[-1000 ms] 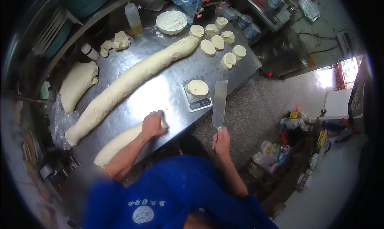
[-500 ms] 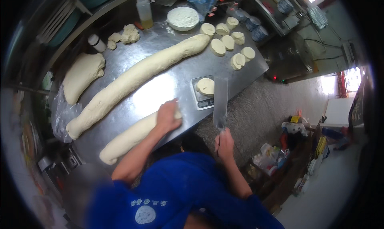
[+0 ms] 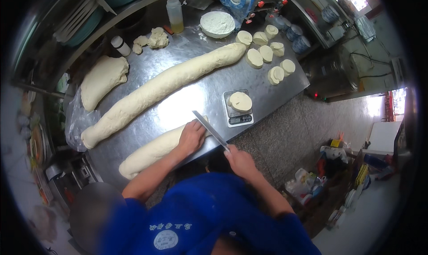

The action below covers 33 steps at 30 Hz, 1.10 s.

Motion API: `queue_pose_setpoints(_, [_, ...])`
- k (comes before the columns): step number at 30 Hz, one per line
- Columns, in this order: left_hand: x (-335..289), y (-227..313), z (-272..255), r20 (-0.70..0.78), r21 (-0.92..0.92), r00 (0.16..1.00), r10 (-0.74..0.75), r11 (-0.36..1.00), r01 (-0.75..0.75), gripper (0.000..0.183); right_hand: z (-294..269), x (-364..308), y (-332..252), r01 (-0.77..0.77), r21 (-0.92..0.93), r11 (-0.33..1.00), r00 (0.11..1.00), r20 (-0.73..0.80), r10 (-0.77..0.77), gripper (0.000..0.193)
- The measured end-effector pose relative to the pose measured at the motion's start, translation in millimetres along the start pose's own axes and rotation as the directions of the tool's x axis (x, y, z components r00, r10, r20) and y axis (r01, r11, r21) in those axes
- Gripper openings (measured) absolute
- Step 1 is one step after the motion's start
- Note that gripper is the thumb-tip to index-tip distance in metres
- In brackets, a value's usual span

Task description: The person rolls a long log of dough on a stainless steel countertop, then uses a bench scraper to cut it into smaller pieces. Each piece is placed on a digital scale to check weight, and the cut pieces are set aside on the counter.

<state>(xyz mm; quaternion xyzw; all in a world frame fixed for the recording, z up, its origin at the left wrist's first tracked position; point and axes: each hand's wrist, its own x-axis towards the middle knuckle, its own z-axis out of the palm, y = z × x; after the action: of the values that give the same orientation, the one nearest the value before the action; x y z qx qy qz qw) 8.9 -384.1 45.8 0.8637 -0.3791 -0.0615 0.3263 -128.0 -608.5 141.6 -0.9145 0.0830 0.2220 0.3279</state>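
Observation:
My left hand [image 3: 192, 137] grips the right end of the short dough roll [image 3: 151, 152] near the table's front edge. In my right hand [image 3: 241, 161] is a cleaver [image 3: 211, 130], its broad blade seen nearly edge-on, beside my left fingers at the roll's end. Whether the blade touches the dough I cannot tell. A cut dough piece [image 3: 241, 102] lies on a small digital scale [image 3: 240, 120] just right of the blade. Behind, a long dough roll [image 3: 162, 86] stretches diagonally over the metal table [image 3: 203, 83].
Several cut dough pieces [image 3: 254, 58] stand at the table's far right. A bowl of flour [image 3: 217, 24], a squeeze bottle [image 3: 175, 16] and dough scraps [image 3: 158, 38] line the back. At left, a dough slab [image 3: 104, 81] rests by plastic film [image 3: 80, 126].
The cleaver has swung left from beside the scale to the short roll's end, its blade turned from flat to edge-on. My left hand stays on the roll. The view has shifted slightly.

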Motion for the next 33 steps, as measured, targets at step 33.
queue_pose_setpoints(33, [150, -13, 50, 0.135, -0.491, 0.963, -0.233, 0.829, 0.269, 0.013, 7, -99, 89, -0.069, 0.690, 0.721, 0.836, -0.354, 0.419, 0.037])
